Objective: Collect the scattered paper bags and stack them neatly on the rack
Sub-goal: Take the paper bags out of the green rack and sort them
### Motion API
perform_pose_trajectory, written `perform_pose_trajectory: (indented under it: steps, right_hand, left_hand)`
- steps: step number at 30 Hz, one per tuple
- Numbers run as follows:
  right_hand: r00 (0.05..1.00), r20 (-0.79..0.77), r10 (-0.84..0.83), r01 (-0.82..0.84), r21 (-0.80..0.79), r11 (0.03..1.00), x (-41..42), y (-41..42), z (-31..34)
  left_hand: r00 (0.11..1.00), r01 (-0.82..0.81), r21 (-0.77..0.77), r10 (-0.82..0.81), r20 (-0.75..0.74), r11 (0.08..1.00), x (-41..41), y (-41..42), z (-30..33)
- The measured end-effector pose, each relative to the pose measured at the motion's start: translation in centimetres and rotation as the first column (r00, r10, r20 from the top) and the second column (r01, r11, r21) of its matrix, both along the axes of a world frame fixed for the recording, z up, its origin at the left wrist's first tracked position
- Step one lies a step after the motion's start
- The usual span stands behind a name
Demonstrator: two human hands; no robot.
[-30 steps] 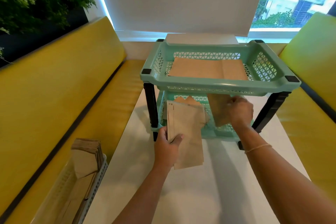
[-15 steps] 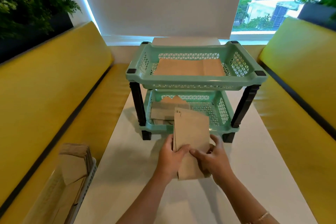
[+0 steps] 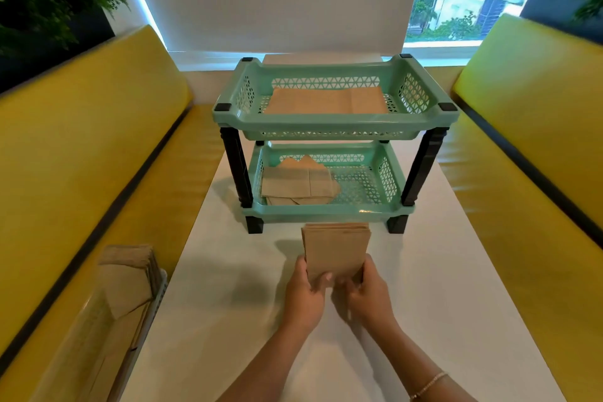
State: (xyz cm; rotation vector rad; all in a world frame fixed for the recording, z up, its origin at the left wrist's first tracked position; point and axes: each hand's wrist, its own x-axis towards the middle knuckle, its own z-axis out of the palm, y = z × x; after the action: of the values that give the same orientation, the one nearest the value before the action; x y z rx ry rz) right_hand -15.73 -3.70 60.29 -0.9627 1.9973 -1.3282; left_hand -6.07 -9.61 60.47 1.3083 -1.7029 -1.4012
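A small bundle of brown paper bags (image 3: 336,246) stands upright on the white table (image 3: 440,271), just in front of the mint two-tier rack (image 3: 332,122). My left hand (image 3: 305,294) grips its lower left edge and my right hand (image 3: 367,295) grips its lower right edge. Flat brown bags (image 3: 326,100) lie on the rack's top tier. A looser pile of bags (image 3: 298,183) lies on the left side of the bottom tier.
A pale basket (image 3: 156,300) with more paper bags (image 3: 125,284) sits on the yellow bench at lower left. Yellow benches flank the table on both sides. Planters stand behind both seat backs, and a window is at the far end.
My right hand left the rack's lower tier and joined the left on the bundle. The bundle came down toward me and now stands squared up on the table.
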Motion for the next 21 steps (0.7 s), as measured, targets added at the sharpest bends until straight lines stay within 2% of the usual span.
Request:
perform_pose_trajectory:
  steps: [4,8,11,13,15,17,21]
  right_hand:
    - [1.0,-0.029,-0.007,0.007,-0.01,1.0,-0.4,-0.3,0.2]
    - [0.992,-0.071,0.104,-0.094,0.13,0.987,-0.9,0.1,0.5]
    - [0.939,-0.253,0.233,-0.181,0.213,0.96,-3.3,0.1,2.4]
    - [0.922,-0.317,0.224,-0.165,0.203,0.965,-5.3,0.5,4.2]
    - [0.963,-0.237,0.127,-0.109,0.088,0.99,-6.8,1.0,5.6]
    - [0.995,-0.082,0.061,-0.062,-0.011,0.998,-7.3,1.2,5.7]
    - [0.996,0.089,-0.018,0.022,-0.05,0.999,-6.1,1.3,2.5]
  left_hand:
    - [0.998,0.009,0.019,-0.007,-0.061,1.0,-0.2,-0.2,0.7]
    - [0.998,0.005,0.015,-0.004,-0.057,1.0,0.4,-0.5,1.2]
    - [0.949,-0.019,0.134,0.06,-0.309,0.991,1.7,-2.4,2.7]
    - [0.924,0.019,0.154,0.042,-0.38,0.988,2.9,-3.8,4.0]
    - [0.937,0.087,0.128,-0.037,-0.347,0.988,4.0,-4.7,4.3]
    - [0.961,0.093,0.102,-0.063,-0.27,0.99,4.3,-4.8,3.9]
    - [0.986,0.065,0.068,-0.053,-0.158,0.996,3.5,-3.6,1.3]
